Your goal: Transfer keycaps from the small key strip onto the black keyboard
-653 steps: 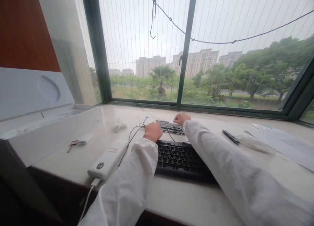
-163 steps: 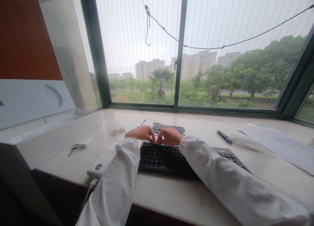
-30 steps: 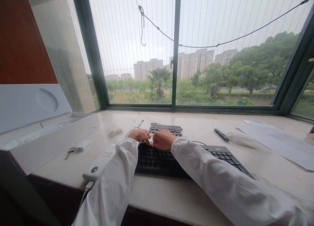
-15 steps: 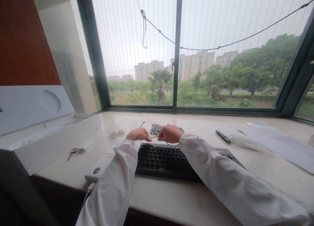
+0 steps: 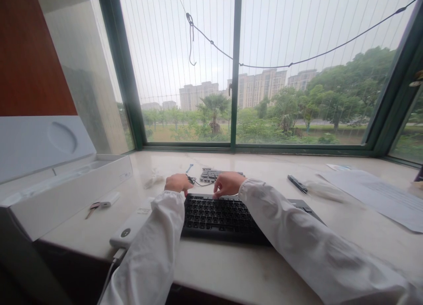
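Note:
A black keyboard [image 5: 211, 214] without its keycaps lies flat on the pale stone sill, its bare key sockets exposed. At its back left corner, my left hand [image 5: 177, 182] is closed, with the thumb against the corner and the other fingers largely hidden. My right hand [image 5: 229, 183] rests at the back edge near the middle, its fingers pressed together and pointing down at the top row. Whatever sits between those fingertips is too small to make out. A thin black cable [image 5: 191, 180] runs behind the keyboard between the hands. Grey keycaps [image 5: 208, 174] lie in rows beyond it.
An open white box [image 5: 76, 179] stands at the left, with a key [image 5: 92, 209] and a white power bank [image 5: 124, 236] nearer me. A blue tool [image 5: 189, 168] lies at the back. To the right are a dark pen-like item [image 5: 297, 184] and paper sheets [image 5: 376, 195].
My hands have moved apart and down from behind the keyboard. The left went to the back left corner, the right lowered onto the back edge. The cable's bundled end now shows beside my left hand.

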Action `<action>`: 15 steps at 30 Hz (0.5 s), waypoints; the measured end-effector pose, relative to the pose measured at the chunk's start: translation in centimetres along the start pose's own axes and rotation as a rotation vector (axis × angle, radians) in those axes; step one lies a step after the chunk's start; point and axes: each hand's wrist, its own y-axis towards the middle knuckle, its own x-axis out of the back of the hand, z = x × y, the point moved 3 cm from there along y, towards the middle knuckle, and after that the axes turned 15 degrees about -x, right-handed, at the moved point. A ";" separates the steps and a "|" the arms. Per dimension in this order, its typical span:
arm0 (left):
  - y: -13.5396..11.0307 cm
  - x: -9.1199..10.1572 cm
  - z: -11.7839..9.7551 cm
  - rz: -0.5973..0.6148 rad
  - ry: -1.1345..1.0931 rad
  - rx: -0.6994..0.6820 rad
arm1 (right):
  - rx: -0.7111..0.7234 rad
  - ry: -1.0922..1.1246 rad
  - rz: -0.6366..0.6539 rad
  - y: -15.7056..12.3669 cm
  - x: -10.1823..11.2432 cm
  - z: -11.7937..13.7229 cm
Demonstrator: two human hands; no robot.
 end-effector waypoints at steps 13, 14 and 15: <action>-0.3 -0.6 -2.7 0.032 0.019 -0.084 | -0.021 0.025 0.196 0.2 0.1 -1.4; -0.4 -0.7 -3.0 0.022 0.014 -0.097 | -0.022 0.018 0.220 0.2 0.1 -1.5; -0.3 -0.7 -3.2 0.011 0.009 -0.106 | -0.026 0.009 0.238 0.2 0.1 -1.7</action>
